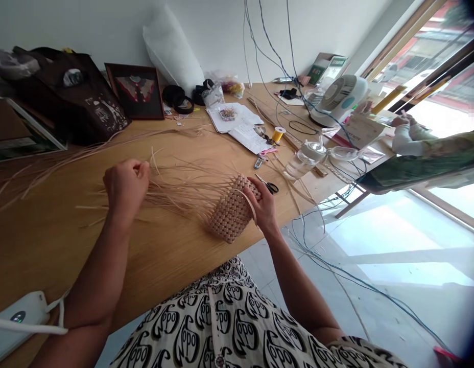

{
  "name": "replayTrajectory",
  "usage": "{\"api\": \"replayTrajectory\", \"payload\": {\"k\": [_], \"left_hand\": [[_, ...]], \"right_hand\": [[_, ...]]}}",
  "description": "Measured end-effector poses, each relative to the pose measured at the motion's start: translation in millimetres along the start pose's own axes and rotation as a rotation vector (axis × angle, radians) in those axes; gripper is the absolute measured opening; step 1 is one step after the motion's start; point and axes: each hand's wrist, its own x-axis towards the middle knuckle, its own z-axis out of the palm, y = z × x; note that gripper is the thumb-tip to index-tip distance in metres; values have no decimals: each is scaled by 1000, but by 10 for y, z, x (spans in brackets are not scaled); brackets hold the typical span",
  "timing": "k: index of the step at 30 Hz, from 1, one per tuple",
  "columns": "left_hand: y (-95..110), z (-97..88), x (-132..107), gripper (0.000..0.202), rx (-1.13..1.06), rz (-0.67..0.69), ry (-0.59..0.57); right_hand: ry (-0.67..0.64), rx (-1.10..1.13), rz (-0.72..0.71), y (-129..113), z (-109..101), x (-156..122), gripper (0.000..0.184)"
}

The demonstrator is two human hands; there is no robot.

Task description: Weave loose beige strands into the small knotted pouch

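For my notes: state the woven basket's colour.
The woven fibre basket is pale tan, best seen in the head view.

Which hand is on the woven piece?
The right hand is wrapped around the woven piece; the left hand is raised apart from it, beside the loose strands.

A white desk fan (338, 99) and a glass water jug (305, 159) stand on the tabletop (49, 245) near a yellow thread spool (278, 134), loose papers (246, 128) and a framed picture (135, 92); a co-worker's patterned sleeve (432, 158) enters at right.
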Motion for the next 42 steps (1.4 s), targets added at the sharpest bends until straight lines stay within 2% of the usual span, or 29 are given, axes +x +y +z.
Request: {"api": "replayTrajectory", "payload": {"k": [1,2,4,6,9,13,15,17,19,21,24,26,28,30,32,36,39,42], "left_hand": [[82,34,-66,24,-32,65,88],[186,82,-151,22,-114,154,72],[411,211,-344,21,-359,296,-193],[583,349,-516,19,-500,334,-408],[664,482,-656,15,-548,243,-530],[562,523,-656,11,-509,144,-591],[498,544,-629,20,-499,112,-682],[455,578,-611,28,-563,43,-804],[444,616,-606,23,-710,-97,-888],[459,651,-613,16,-889,-298,-872],[478,713,-629,20,-1082,-573,-782],[463,774,-639,21,-1125,-680,-748],[430,844,-649,20,-1125,-744,-697],[397,906,-658,18,-1126,-787,-652],[377,945,-666,16,-1133,-803,-638],[378,957,-677,15,-1121,-781,-629],[391,944,-686,16,-1093,-758,-624],[403,934,-698,15,-1064,-728,-617]], "right_hand": [[-7,-10,-11,-25,6,-6,37],[-15,-20,-18,-51,14,-11,37],[-31,-37,-28,-99,30,-18,36],[-39,-55,-33,-133,41,-23,35],[-41,-78,-25,-161,50,-36,35],[-65,-79,-16,-195,69,-55,35],[-87,-74,-5,-219,90,-58,35],[-114,-57,36,-227,117,-56,35],[-140,-9,116,-201,152,-52,36],[-161,58,207,-135,199,-52,40],[-241,100,296,4,274,-65,47],[-303,66,313,78,294,-72,49],[-264,-9,283,105,263,-66,47],[-150,-93,206,75,179,-47,43],[-118,-145,109,2,69,-27,40],[-344,-294,-65,-161,-97,-26,26],[-391,-550,-178,-239,-150,-19,18],[-424,-781,-256,-306,-199,35,22]]}}
